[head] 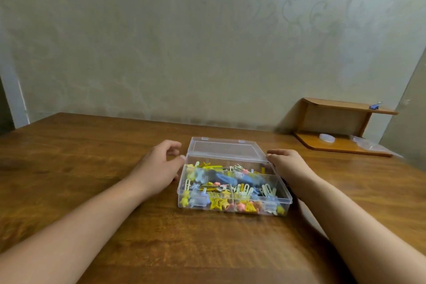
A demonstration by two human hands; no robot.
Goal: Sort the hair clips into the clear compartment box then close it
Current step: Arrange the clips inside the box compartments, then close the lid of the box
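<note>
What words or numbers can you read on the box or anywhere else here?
None can be read.
Clear compartment box: no label shows on its lid or walls.
Hair clips: plain colours, no writing.
Wooden shelf and the wall: only a swirl pattern, no writing.

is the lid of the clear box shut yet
No, partly open: the lid tilts up from the back hinge, above the hair clips, a hand at each side.

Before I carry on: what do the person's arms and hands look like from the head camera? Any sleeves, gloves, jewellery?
Both forearms come in bare from the lower corners of the frame, with no sleeve in view on either. The left hand and the right hand are bare too: no gloves, and no watch, bracelet or ring can be seen on the parts that show. The fingernails that are visible look short and unpainted, though the picture is slightly soft.
</note>
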